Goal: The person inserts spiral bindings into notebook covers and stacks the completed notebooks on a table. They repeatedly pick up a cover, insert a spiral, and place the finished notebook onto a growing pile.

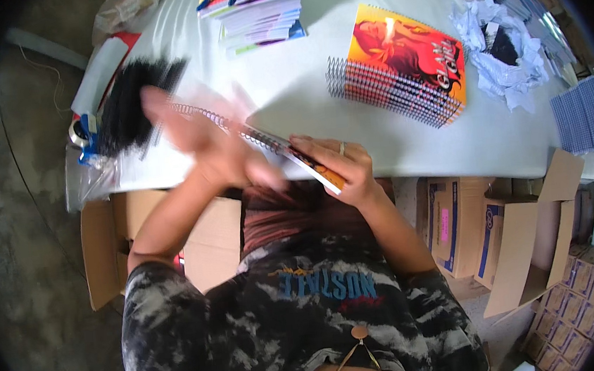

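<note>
A spiral notebook with an orange cover [317, 172] is tilted edge-on above the table's near edge. My right hand [351, 172] is closed on its lower end, with a ring on one finger. From the notebook's other end a wire coil [207, 115] runs along the edge toward my left hand [201, 141]. That hand is beside the coil, smeared by motion, and its grip is not clear. Right of centre lies a stack of coil-bound notebooks [409, 55] with red and yellow covers. Left of my left hand is a bunch of black coils [136, 108].
A pile of booklets [265, 19] stands at the back of the white table [281, 81]. Crumpled pale-blue wrapping [495, 66] and blue stacks [580, 115] sit on the right. A blue tape dispenser [86, 140] is on the left. Open cardboard boxes [214, 242] stand below the near edge.
</note>
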The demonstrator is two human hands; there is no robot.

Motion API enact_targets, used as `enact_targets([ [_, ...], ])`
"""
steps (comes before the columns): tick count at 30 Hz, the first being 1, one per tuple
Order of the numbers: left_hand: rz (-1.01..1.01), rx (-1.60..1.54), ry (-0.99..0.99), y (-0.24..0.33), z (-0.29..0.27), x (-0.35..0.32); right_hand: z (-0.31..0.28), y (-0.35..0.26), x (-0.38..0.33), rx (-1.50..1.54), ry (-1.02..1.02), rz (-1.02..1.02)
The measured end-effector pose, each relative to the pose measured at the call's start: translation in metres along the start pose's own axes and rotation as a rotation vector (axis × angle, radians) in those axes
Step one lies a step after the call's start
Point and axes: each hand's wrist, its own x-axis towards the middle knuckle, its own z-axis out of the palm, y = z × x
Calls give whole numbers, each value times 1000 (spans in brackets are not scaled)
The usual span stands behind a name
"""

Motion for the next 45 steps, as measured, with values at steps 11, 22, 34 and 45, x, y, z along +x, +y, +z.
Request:
enact_targets([
  [11,-453,-438,-551,-24,-15,35,23,-5,1,-1,-15,7],
  [22,-230,-402,-272,5,-23,31,34,-5,0,77,-8,140],
  [34,-358,-441,-220,32,-39,15,47,-3,11,46,32,124],
  [45,-1448,-907,-310,-43,-105,126,2,-57,83,26,-322,478],
])
